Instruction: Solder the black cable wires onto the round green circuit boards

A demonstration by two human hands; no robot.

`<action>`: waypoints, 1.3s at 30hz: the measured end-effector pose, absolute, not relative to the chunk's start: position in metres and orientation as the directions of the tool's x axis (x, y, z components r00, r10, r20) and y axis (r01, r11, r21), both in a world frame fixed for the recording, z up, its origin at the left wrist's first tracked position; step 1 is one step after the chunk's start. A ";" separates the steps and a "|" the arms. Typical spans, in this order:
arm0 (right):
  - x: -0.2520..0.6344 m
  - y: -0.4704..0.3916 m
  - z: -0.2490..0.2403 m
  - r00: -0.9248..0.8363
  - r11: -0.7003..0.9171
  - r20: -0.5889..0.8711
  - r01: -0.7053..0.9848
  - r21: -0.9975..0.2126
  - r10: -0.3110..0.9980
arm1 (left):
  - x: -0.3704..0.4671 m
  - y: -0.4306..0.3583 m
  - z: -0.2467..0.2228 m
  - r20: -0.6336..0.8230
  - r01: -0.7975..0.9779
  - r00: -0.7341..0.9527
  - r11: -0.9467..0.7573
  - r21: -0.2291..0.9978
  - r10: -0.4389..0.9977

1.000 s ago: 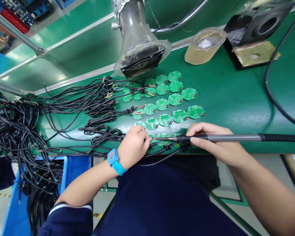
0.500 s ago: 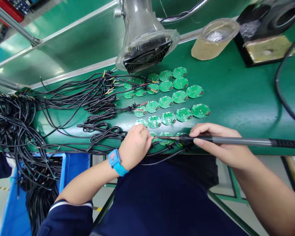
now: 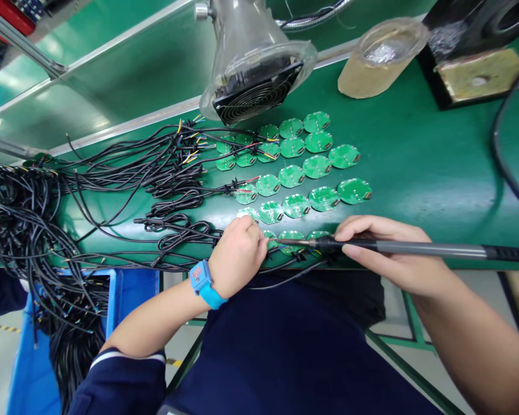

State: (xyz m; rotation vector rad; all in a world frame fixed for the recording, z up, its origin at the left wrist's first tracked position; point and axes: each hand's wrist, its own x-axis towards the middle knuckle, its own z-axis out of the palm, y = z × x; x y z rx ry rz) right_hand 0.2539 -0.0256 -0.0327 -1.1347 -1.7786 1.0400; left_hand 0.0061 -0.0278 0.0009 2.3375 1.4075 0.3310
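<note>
Round green circuit boards lie in rows on a glossy green workbench, the nearest row partly hidden under the hands. The left hand has its fingertips pinched together at that row; what sits between them is too small to tell. The right hand grips a long soldering iron with a grey and black handle, its metal tip pointing to the left fingertips.

Below the bench edge, a blue plastic bin holds a thick bundle of black cables. At the back stands a tan, round-mouthed cup with crumpled silvery material inside. Beside it, a black metal stand bears a flat yellowish pad.

Compared with a second ago, the view has shifted, so the cup and stand appear higher and farther right; both hands keep the same pose over the nearest row.
</note>
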 end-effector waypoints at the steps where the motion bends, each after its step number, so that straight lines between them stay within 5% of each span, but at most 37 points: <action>1: 0.255 -0.026 -0.034 -0.286 0.255 0.173 0.280 -0.925 0.942 | 0.006 -0.028 0.001 -0.002 0.793 0.467 -0.418 0.443 0.884; 39: 0.247 -0.024 -0.027 -0.284 0.280 0.184 0.349 -0.894 0.941 | 0.004 -0.023 0.006 -0.097 0.793 0.479 -0.383 0.473 0.872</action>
